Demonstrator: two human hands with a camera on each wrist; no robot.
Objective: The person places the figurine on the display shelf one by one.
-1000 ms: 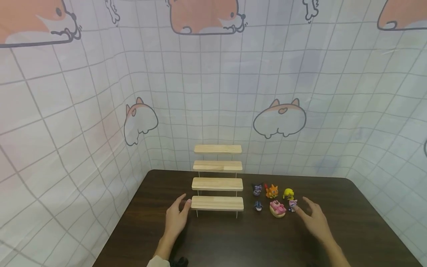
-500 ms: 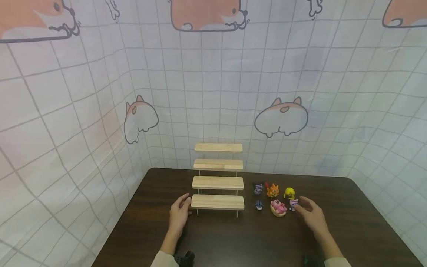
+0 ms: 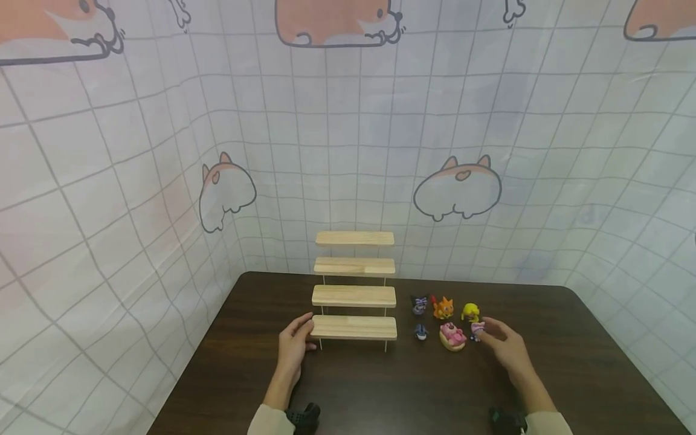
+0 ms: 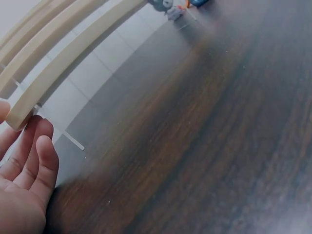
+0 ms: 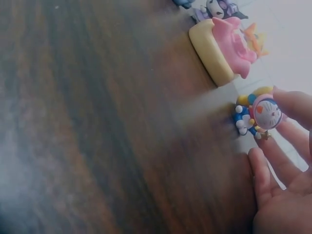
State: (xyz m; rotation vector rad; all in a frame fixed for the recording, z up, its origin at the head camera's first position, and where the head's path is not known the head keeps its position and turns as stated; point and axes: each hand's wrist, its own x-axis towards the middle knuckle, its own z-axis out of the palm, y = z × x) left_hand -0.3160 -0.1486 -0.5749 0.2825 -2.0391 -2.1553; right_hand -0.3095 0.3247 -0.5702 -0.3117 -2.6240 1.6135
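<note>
At the left end of a stepped wooden display rack [image 3: 353,327], my left hand [image 3: 292,347] grips the lowest board, thumb at its end and fingertips at its underside in the left wrist view. My right hand [image 3: 508,350] pinches a small cat figurine [image 5: 267,114] with a pink hood and blue body between thumb and forefinger, low at the table. Beside it lies a pink bear figurine [image 3: 452,336] in a cream-coloured base. Behind these are a yellow figurine [image 3: 470,312], an orange one [image 3: 443,309] and a dark purple one [image 3: 419,305].
A small blue figurine [image 3: 421,332] stands between the rack and the pink bear. The dark wooden table [image 3: 402,393] meets a white gridded cloth [image 3: 348,151] with dog drawings at its back. Thin legs carry the rack's boards.
My left hand has closed in on the lowest board's end, fingers now curled under it. The right hand has moved slightly left and its fingers have come together on the cat figurine.
</note>
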